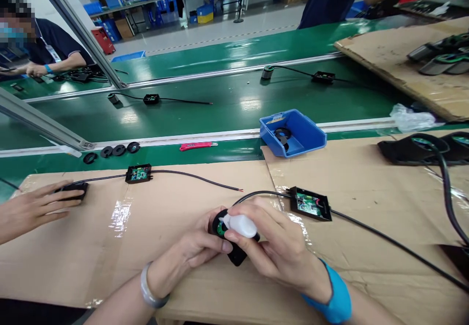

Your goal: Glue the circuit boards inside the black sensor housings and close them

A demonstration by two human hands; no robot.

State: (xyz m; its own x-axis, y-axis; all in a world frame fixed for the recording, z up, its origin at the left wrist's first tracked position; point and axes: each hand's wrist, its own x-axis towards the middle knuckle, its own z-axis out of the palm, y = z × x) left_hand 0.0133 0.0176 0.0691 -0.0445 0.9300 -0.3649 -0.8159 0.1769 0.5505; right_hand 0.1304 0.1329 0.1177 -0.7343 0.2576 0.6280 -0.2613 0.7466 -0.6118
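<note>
My left hand (200, 242) is closed around a black plastic housing (238, 255) with a green circuit board in its round opening. In my right hand (276, 239) is a small white squeeze bottle (242, 225), pinched between thumb and fingers. Its nozzle points at the housing's opening, but whether it touches cannot be made out. From the housing a black cable (262, 192) runs to an open black box (311, 204) with a green circuit board inside. Another cable leaves that box toward the lower right.
Another person's hand (40, 207) rests on a black part at left, cabled to a second open box (138, 173). Beyond lie black rings (119, 150), a red utility knife (198, 146) and a blue bin (304, 137). Black housings (414, 149) sit at right. Cabled parts (151, 99) lie on the green belt.
</note>
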